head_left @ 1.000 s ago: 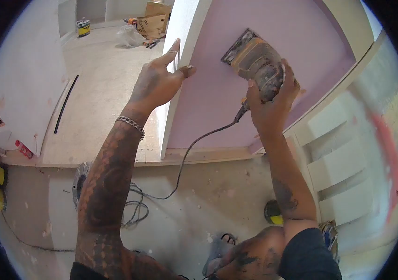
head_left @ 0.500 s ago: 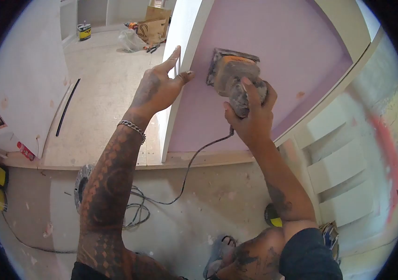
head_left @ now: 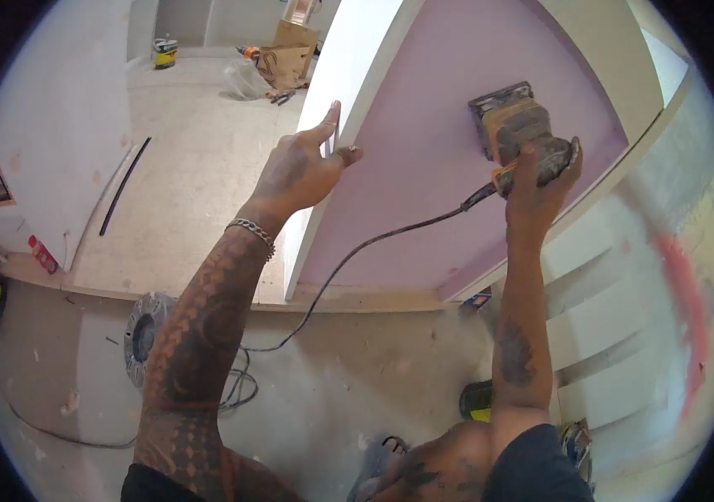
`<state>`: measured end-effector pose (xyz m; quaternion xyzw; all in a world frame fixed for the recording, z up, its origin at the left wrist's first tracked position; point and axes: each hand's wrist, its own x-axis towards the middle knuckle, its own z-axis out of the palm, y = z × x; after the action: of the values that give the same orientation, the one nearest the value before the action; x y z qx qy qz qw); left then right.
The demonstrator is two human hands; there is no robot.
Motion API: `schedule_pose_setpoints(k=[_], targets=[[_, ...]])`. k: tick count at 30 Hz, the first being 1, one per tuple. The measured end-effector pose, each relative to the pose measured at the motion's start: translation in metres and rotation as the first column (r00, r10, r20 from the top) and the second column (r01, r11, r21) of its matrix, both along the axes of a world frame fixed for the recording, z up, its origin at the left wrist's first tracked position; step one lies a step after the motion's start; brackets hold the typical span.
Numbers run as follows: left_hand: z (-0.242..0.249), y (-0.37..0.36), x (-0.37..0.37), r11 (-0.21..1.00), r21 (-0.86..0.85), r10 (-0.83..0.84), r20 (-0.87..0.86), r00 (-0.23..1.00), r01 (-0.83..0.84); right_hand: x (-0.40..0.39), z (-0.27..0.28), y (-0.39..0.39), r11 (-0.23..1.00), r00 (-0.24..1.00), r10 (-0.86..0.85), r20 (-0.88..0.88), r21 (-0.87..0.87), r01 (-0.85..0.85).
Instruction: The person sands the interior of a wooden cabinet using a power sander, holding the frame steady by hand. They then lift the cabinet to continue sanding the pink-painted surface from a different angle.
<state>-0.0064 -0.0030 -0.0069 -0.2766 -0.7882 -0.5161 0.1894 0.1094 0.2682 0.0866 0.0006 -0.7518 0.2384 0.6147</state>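
My right hand (head_left: pixel 539 188) is wrapped round the rear body of a dusty orange and grey power sander (head_left: pixel 518 127). The sander's flat pad faces the pink wall panel (head_left: pixel 407 151), toward its upper right. From its back end a dark cord (head_left: pixel 357 251) hangs down across the panel to the floor. My left hand (head_left: pixel 303 167) rests against the white upright board (head_left: pixel 323 125) at the panel's left edge. Its index finger is stretched out and its thumb sticks out over the board's edge; the other fingers are hidden.
Coiled cord (head_left: pixel 242 389) and a round grey reel-like object (head_left: pixel 146 335) lie on the floor. A yellow and black tub (head_left: pixel 476 400) stands near my leg. On the raised wooden floor are a paint tin (head_left: pixel 164 53), a cardboard box (head_left: pixel 283 65) and a black strip (head_left: pixel 125 186).
My right hand has moved the sander to the right across the pink panel, drawing the cord out with it. My left hand stays on the white board.
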Motion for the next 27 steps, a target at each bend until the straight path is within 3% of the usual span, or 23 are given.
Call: schedule_pose_setpoints(k=[3,7,10,12,14,17,19,21,22,24,25,27], targets=[[0.001,0.000,0.003,1.000,-0.008,-0.002,0.021,1.000,0.002,-0.004,0.024,-0.019,0.997,1.000,-0.006,-0.025,-0.075,0.004],[0.004,-0.004,0.005,0.999,-0.020,-0.030,0.061,0.998,0.031,-0.011,0.042,-0.041,0.999,0.999,-0.008,-0.046,-0.039,0.006],[0.006,-0.004,0.006,0.998,-0.008,-0.054,0.111,0.992,0.056,-0.016,0.045,-0.058,0.998,1.000,-0.026,-0.014,0.062,0.027],[0.004,-0.006,0.004,0.997,0.007,-0.081,0.132,0.988,0.081,-0.020,0.044,-0.068,0.973,0.995,0.015,-0.099,0.230,0.008],[0.001,-0.008,0.000,0.996,0.015,-0.088,0.059,0.994,0.087,-0.023,0.040,-0.078,0.960,0.994,0.029,-0.107,0.281,0.002],[0.007,-0.011,0.003,0.994,-0.001,-0.111,0.157,0.981,0.113,-0.019,0.040,-0.074,0.938,0.994,0.027,-0.101,0.348,0.010],[0.000,-0.008,-0.002,0.993,0.022,-0.120,0.111,0.987,0.118,-0.018,0.040,-0.068,0.933,0.996,0.015,-0.093,0.359,0.020],[-0.001,-0.009,-0.003,0.992,0.048,-0.121,0.069,0.990,0.118,-0.018,0.046,-0.057,0.993,0.997,-0.040,-0.070,0.110,0.048],[0.003,-0.009,0.000,0.993,0.032,-0.114,0.091,0.989,0.112,-0.017,0.051,-0.054,0.992,0.997,-0.038,-0.071,0.114,0.046],[0.004,-0.009,0.003,0.994,0.019,-0.112,0.110,0.988,0.111,-0.013,0.060,-0.051,0.980,0.998,-0.016,-0.053,-0.197,0.005],[0.003,-0.008,0.002,0.993,0.022,-0.117,0.090,0.989,0.115,-0.014,0.064,-0.048,0.981,0.998,-0.017,-0.059,-0.194,0.005],[0.003,-0.010,-0.001,0.993,0.025,-0.120,0.070,0.990,0.119,-0.016,0.071,-0.050,0.932,0.979,0.133,-0.158,-0.315,-0.177]])
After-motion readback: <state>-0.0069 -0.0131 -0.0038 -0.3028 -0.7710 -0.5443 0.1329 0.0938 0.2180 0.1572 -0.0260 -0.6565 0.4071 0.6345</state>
